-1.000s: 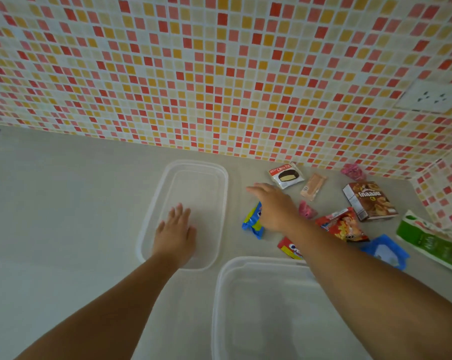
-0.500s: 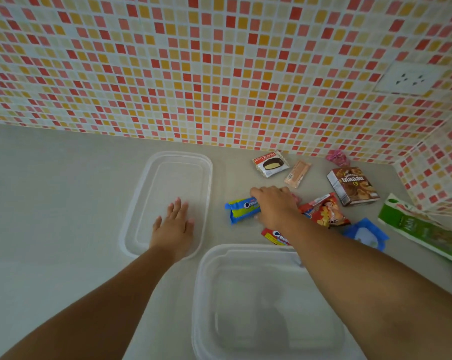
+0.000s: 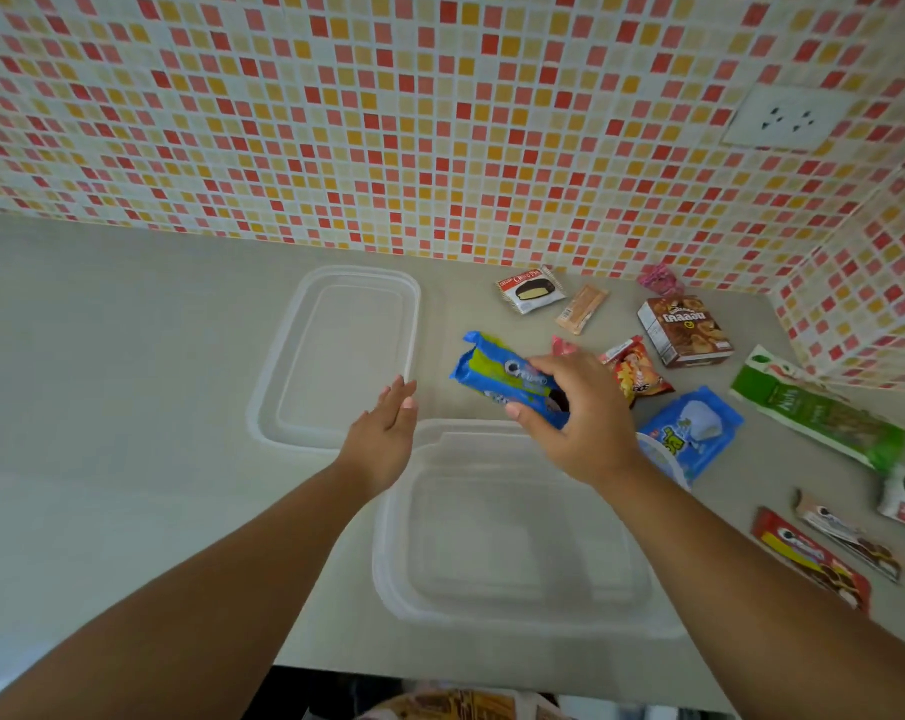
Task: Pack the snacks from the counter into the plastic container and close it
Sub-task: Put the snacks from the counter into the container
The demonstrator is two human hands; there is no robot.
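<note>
Container [image 3: 512,537], clear plastic, rounded rectangle, empty, sits on smooth grey counter [image 3: 128,381] near its front edge. Right hand [image 3: 575,423] grips a glossy blue Oreo pack [image 3: 497,376] just above the container's far rim. Left hand [image 3: 388,433] hovers with fingers straight, holding nothing, over the container's far left corner. Matching clear lid [image 3: 336,356] lies flat beyond the container. Wall is small red, orange and cream mosaic tile. Right of the container: brown biscuit box [image 3: 686,332], red chip bag [image 3: 634,371], green packet [image 3: 814,413].
</note>
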